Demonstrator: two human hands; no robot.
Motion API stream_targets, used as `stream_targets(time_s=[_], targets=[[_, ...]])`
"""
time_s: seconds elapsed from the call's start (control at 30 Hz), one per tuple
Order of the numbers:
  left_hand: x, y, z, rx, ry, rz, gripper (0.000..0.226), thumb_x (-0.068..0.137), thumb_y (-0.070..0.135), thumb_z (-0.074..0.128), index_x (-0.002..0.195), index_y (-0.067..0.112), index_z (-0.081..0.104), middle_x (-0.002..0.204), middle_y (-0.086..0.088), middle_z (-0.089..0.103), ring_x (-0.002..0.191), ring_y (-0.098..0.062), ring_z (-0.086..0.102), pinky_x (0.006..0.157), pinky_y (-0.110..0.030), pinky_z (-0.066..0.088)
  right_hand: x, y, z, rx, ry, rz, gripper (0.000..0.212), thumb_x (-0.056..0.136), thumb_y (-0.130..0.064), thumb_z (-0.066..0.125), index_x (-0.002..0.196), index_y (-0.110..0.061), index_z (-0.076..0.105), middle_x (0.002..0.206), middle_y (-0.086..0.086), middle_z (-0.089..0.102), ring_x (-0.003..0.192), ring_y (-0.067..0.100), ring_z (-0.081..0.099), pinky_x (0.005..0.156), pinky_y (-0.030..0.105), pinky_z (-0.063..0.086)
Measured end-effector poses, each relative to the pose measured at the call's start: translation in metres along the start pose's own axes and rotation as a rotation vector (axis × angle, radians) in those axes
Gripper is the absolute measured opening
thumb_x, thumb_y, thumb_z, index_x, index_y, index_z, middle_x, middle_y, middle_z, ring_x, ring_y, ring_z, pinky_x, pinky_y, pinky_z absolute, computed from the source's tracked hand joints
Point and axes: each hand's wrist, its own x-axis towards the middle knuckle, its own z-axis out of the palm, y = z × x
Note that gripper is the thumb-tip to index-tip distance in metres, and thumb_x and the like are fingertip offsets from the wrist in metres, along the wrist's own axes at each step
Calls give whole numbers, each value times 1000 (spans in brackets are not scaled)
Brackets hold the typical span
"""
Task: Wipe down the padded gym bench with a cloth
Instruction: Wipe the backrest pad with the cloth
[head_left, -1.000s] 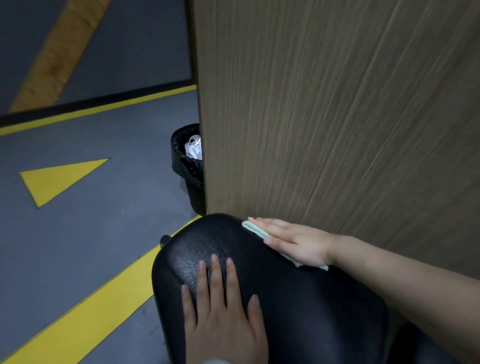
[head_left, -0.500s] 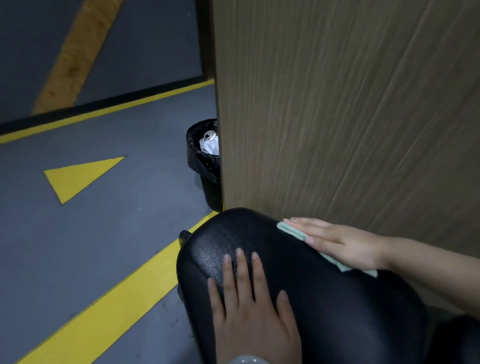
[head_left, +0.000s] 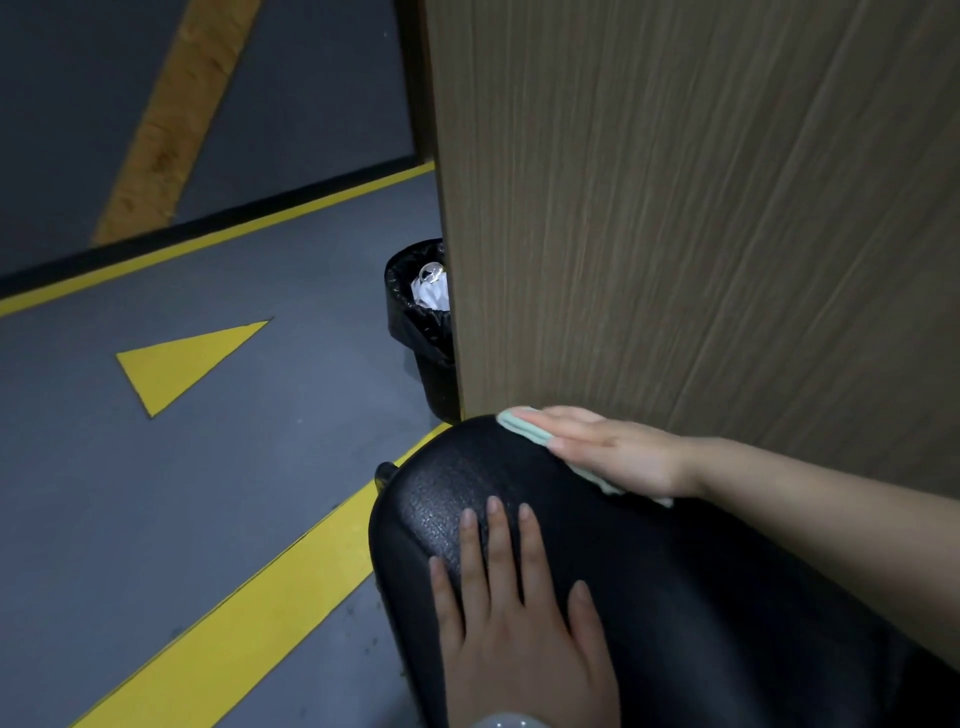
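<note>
The thin, limp pale-green cloth is pressed flat under the straight-fingered right hand on the black padded bench edge, the left hand laid flat nearer; palm pressure is judged better than pinching.

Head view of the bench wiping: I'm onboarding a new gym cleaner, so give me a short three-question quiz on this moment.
1. True or false: the pale green folded cloth lies under the flat right hand, on the edge of the black padded gym bench nearest the brown wood-grain panel.
2. What is the left hand doing? A) gripping the cloth B) resting flat on the pad C) reaching into the bin
3. Fill in: the black-lined waste bin stands on the grey floor, partly hidden behind the ____.

Key: 1 true; 2 B; 3 wood-grain panel.
</note>
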Motion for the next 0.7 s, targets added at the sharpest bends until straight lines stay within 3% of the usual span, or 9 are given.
stream_targets(time_s=[0.1, 0.2, 0.27, 0.33, 0.47, 0.6, 0.7], targets=[[0, 2, -1, -8, 10, -5, 65, 74, 42, 40, 124, 8, 64, 134, -13, 56, 129, -27, 38, 109, -46, 12, -57, 26, -6, -34, 2, 22, 49, 85, -77, 21, 133, -72, 13, 153, -29, 15, 139, -10, 13, 120, 33, 10], [-1, 2, -1, -5, 3, -4, 64, 76, 42, 40, 126, 9, 63, 136, -12, 55, 131, -28, 37, 109, -48, 15, -76, 32, -9, 7, -22, 66, 59, 78, -86, 20, 134, -70, 17, 150, -32, 19, 138, -11, 15, 120, 33, 12], [-1, 3, -1, 1, 0, -9, 64, 76, 42, 40, 126, 8, 62, 137, -12, 54, 131, -28, 37, 109, -49, 16, -61, 22, -10, 25, -33, 69, 48, 85, -78, 23, 132, -72, 19, 146, -34, 24, 134, -14, 20, 118, 23, 11], [-1, 3, -1, 4, -8, -12, 65, 75, 42, 40, 126, 9, 63, 137, -12, 54, 131, -28, 38, 109, -49, 16, -28, 7, -7, 8, -28, 72, 39, 98, -57, 26, 134, -66, 16, 145, -27, 28, 135, -8, 24, 113, 12, 11], [-2, 3, 0, 4, 3, -6, 66, 73, 43, 40, 125, 10, 64, 136, -11, 55, 129, -27, 39, 108, -47, 15, 37, -16, 1, 29, 48, 24, 38, 103, -45, 24, 136, -61, 22, 146, -9, 33, 136, 7, 29, 112, 27, 25], [0, -1, 2, 16, 7, 6, 65, 72, 42, 41, 125, 11, 64, 135, -11, 56, 129, -26, 39, 108, -46, 15, 55, -18, 4, 14, 54, -20, 37, 103, -46, 22, 137, -58, 26, 145, -10, 34, 137, 6, 27, 116, 29, 16], [-2, 0, 0, 23, -16, 6, 64, 74, 42, 40, 126, 11, 63, 137, -10, 55, 130, -26, 38, 109, -46, 15, 26, -11, 1, 3, 20, -2, 36, 103, -48, 21, 133, -68, 18, 147, -10, 32, 136, 7, 28, 116, 29, 16]])
